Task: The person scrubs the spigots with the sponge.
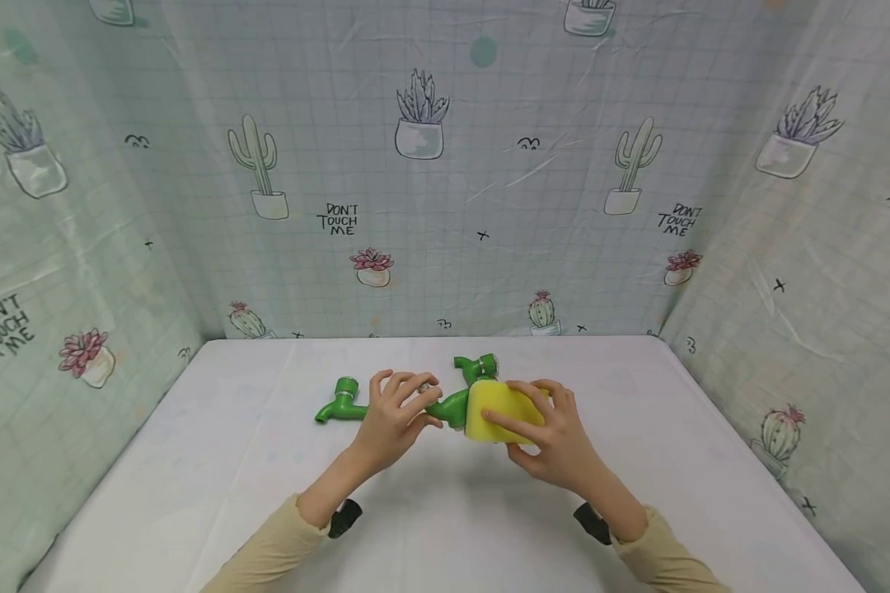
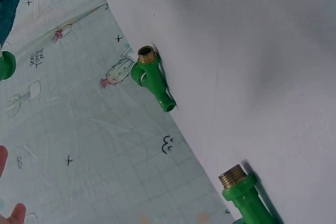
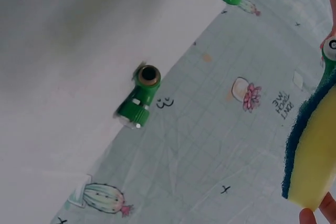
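Note:
A green plastic tap is held up above the table by my left hand, whose fingers and thumb pinch its left end. My right hand grips a yellow sponge against the tap's right end, covering that part. In the right wrist view, the sponge shows a dark blue scouring layer facing the held tap. Only a piece of this tap and a sponge corner appear in the left wrist view.
Two more green taps lie on the white table: one tap left of my left hand, another tap behind the sponge. Both have brass-coloured threaded ends in the wrist views. A cactus-print cloth hangs behind and at both sides.

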